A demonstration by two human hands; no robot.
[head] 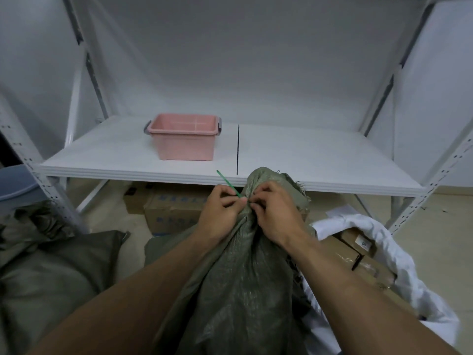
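Likely soft and limp, sack suits gripping at its bunched neck, where left hand pinches tie pointing ten o'clock, right hand pinches cloth.

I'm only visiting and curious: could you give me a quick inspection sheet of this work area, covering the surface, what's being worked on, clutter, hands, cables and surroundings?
Surface: white shelf board with a dark seam down its middle.
Job's things: green woven sack stands upright with its neck bunched; a green tie sticks out up and to the left from the neck.
Clutter: pink tub on the shelf, looks empty; cardboard boxes under the shelf; white bag holding more boxes; other sacks on the floor.
Hands: left hand pinches the tie; right hand grips the sack's neck.
Cables: nothing seen.
Surroundings: perforated rack upright, plain white backing, blue container at the left edge.
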